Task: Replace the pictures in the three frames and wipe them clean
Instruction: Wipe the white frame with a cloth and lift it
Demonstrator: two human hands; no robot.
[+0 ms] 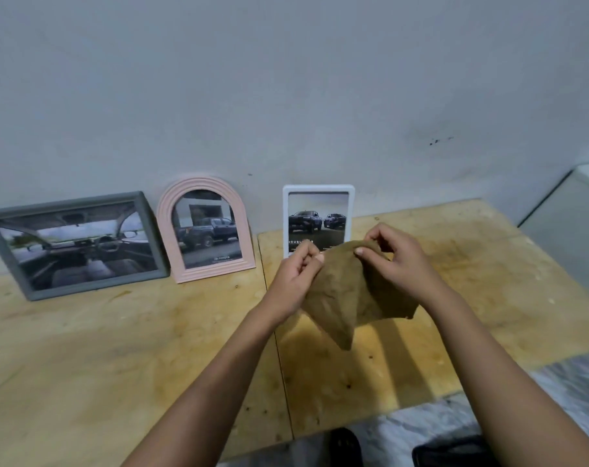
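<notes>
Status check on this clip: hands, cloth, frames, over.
Hands: left hand, right hand both pinching brown cloth above table. Grey frame, pink frame, white frame propped against wall, pictures in. Nothing between cloth and white frame.

brown cloth point(350, 291), grey frame point(74, 244), pink arched frame point(205, 230), white frame point(318, 189)

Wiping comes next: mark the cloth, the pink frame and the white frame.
cloth point(350, 291), head view, middle of the fabric.
pink frame point(201, 183), head view, top of the arch.
white frame point(318, 189), head view, top rail.
</notes>
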